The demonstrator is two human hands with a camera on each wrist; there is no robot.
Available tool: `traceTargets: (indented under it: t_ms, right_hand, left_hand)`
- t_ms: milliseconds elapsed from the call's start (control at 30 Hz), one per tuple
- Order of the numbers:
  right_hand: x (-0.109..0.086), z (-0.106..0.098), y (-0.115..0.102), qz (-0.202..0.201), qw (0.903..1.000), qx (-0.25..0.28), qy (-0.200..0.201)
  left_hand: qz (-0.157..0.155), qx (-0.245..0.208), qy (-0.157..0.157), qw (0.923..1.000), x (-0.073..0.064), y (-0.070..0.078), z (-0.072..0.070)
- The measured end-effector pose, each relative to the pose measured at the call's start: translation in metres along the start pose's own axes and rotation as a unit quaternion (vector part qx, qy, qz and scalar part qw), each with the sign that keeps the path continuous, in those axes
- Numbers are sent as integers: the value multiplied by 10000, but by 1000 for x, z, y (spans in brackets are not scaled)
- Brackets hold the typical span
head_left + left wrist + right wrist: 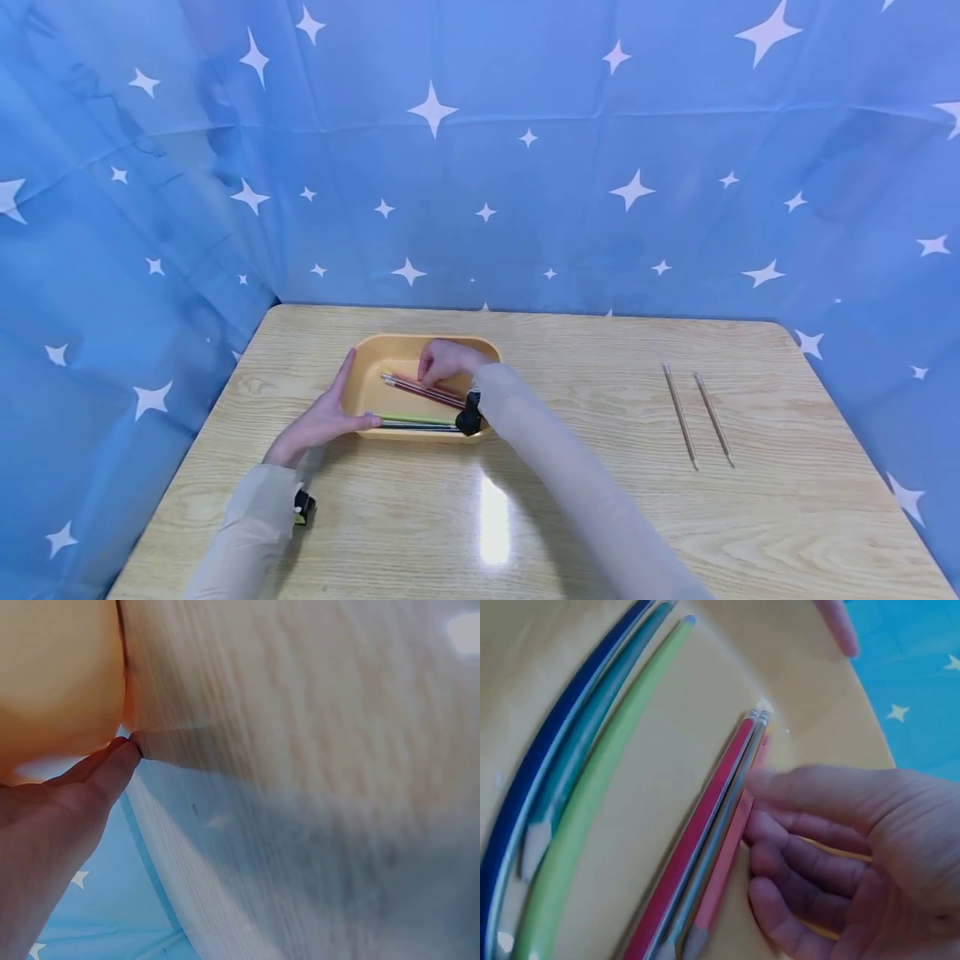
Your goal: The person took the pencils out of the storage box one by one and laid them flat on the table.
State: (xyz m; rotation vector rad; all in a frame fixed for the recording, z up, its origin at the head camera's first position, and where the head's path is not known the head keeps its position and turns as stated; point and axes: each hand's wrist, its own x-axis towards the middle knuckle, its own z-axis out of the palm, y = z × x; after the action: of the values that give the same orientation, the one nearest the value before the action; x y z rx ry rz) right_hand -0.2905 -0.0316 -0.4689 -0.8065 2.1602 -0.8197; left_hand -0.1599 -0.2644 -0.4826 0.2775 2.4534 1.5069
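Observation:
A shallow yellow-orange tray (405, 337) stands on the wooden table. My left hand (322, 425) spans its left end, fingers straight along the side wall and thumb over the front rim. Inside the tray, my right hand (817, 855) has its thumb and forefinger tips at a pink pencil (721, 874), pinching it, the other fingers curled. Against that pencil lie a red pencil (692, 836) and a gold-brown pencil (721, 831), ends together. Apart from them, along the front wall, are a light green pencil (607, 776), a teal pencil (592, 731) and a dark blue pencil (544, 746).
Two gold pencils lie side by side on the right of the table (600, 417), one gold pencil (681, 419) left of the other gold pencil (715, 421). A blue curtain (525, 208) with white stars hangs behind and left of the table.

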Motion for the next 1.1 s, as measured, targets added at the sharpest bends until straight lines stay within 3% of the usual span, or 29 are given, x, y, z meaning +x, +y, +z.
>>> traceTargets:
  t_ms: [800,1100]
  right_hand:
    - [-5,3,-3,21,9981,-618,32]
    - [-4,3,7,-430,9968,-603,-310]
  left_hand:
    - [-12,-48,32,10000,1,-1,3]
    - [56,7,20,10000,2,-2,3]
